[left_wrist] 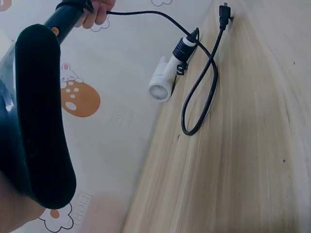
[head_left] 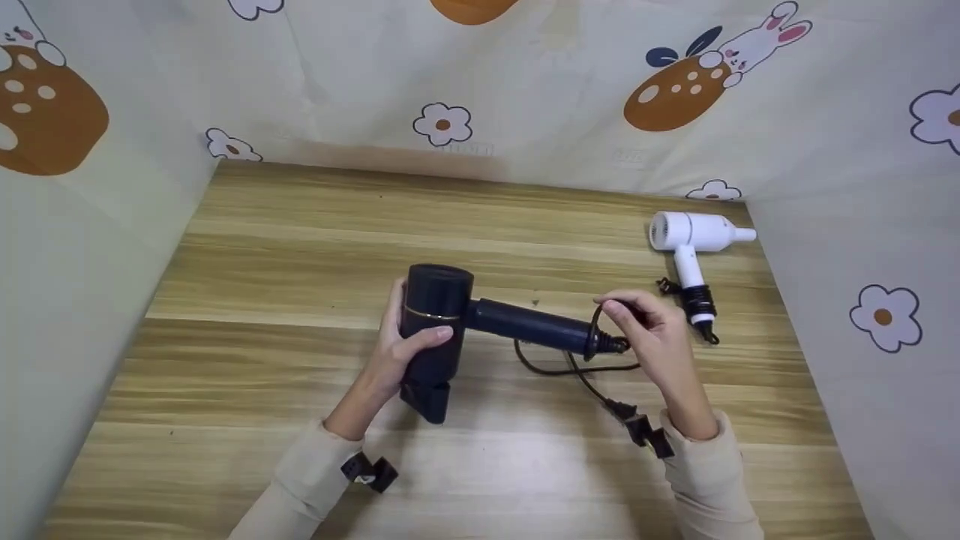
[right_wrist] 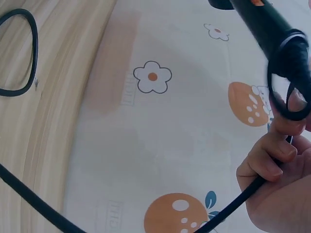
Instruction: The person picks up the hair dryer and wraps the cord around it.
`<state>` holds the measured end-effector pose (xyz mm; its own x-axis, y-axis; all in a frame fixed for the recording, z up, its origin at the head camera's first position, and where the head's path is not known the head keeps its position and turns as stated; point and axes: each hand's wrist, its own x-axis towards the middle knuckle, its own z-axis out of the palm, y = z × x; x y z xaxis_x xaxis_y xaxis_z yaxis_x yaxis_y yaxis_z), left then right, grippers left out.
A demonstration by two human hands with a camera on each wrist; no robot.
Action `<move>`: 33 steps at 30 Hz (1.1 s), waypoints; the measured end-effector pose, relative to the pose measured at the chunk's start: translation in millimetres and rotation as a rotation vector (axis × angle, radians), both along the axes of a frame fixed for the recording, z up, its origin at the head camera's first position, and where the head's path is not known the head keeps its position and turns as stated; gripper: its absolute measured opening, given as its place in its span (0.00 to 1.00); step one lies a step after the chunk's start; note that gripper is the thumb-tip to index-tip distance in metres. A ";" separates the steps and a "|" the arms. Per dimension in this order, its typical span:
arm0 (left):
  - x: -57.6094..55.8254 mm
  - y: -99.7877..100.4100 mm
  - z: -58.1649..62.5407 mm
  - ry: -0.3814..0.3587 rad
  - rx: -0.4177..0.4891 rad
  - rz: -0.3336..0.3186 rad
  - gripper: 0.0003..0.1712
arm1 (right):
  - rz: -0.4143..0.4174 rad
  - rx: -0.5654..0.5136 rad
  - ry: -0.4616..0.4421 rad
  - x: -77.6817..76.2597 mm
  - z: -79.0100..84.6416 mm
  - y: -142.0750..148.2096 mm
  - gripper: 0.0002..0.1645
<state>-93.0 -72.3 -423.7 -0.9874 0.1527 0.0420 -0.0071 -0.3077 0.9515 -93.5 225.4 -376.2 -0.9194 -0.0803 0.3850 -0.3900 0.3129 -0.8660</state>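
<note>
A black hair dryer (head_left: 442, 292) with a thin gold ring is held above the table, its handle (head_left: 532, 324) pointing right. My left hand (head_left: 394, 356) grips the barrel, thumb across its front. At the handle's end my right hand (head_left: 664, 341) pinches the dryer's black cord (right_wrist: 245, 194), part of which loops round the handle's base. The rest of the cord hangs in a loose curve below the handle, ending in a plug (head_left: 621, 409). In the left wrist view the dryer's flat nozzle (left_wrist: 43, 121) looms close.
A white hair dryer (head_left: 697, 231) lies at the back right of the wooden table (head_left: 300, 240), its own black cord (head_left: 699, 302) wound round its handle. Patterned cloth (head_left: 360, 75) with flowers and rabbits hangs behind and along both sides.
</note>
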 end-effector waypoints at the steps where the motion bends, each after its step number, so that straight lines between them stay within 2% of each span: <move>1: -0.1 0.0 0.0 -0.005 0.009 0.000 0.36 | 0.006 -0.009 -0.015 -1.7 -0.1 -0.5 0.07; 4: -0.3 -0.7 -0.8 -0.025 0.036 0.007 0.34 | 0.039 -0.031 -0.100 -5.8 -0.4 -1.2 0.10; 8: 0.3 -1.9 -2.1 -0.050 0.076 0.022 0.33 | 0.083 -0.086 -0.299 -9.8 -1.9 -0.7 0.12; 11: 0.3 -1.8 -2.1 -0.065 0.117 0.032 0.33 | 0.068 -0.161 -0.436 -12.1 -4.7 -1.8 0.12; 15: -0.3 0.2 -0.8 -0.077 0.166 0.052 0.35 | 0.045 -0.194 -0.487 -12.6 -11.5 -9.4 0.14; 17: -1.1 1.3 -0.1 -0.074 0.181 0.076 0.35 | 0.070 -0.137 -0.460 -11.5 -15.8 -15.3 0.15; 20: -2.4 3.0 2.3 -0.067 0.198 0.125 0.34 | 0.120 -0.009 -0.359 -8.3 -20.9 -24.9 0.15; 22: -3.1 4.2 4.6 -0.069 0.200 0.155 0.32 | 0.124 0.091 -0.286 -5.6 -22.4 -30.6 0.17; 29: -4.9 4.1 9.7 -0.079 0.174 0.231 0.29 | 0.023 0.453 0.010 4.2 -22.1 -38.3 0.10; 33: -4.6 4.9 9.7 -0.042 0.109 0.271 0.30 | -0.047 0.544 0.200 4.7 -26.2 -37.3 0.08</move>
